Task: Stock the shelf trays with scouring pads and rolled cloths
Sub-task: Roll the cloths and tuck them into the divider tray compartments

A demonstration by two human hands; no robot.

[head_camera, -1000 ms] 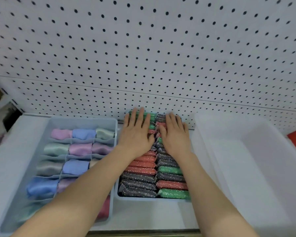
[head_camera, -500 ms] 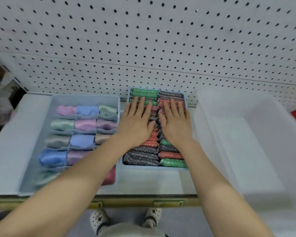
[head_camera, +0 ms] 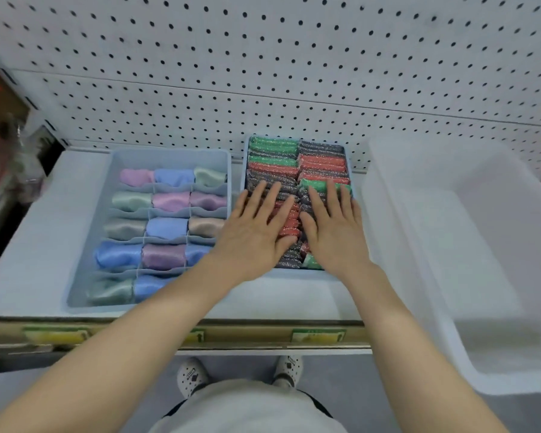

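A small blue tray [head_camera: 243,170] on the shelf holds two rows of glittery scouring pads [head_camera: 320,160] in green, red and dark grey. My left hand [head_camera: 256,229] lies flat on the left row, fingers straight and spread. My right hand [head_camera: 333,228] presses flat on the right row beside it. Both hands cover the near half of the pads. To the left, a divided blue tray [head_camera: 169,157] holds rolled cloths [head_camera: 169,228] in pink, blue, green and grey, one per compartment.
A large translucent white bin [head_camera: 469,245] stands at the right, overhanging the shelf edge. White pegboard [head_camera: 263,64] backs the shelf. Price labels [head_camera: 317,335] run along the shelf's front rail. My shoes [head_camera: 192,375] show on the floor below.
Both hands have slid back from the far end of the pad tray to its near half, uncovering the far pads. The view has pulled back and tilted down.
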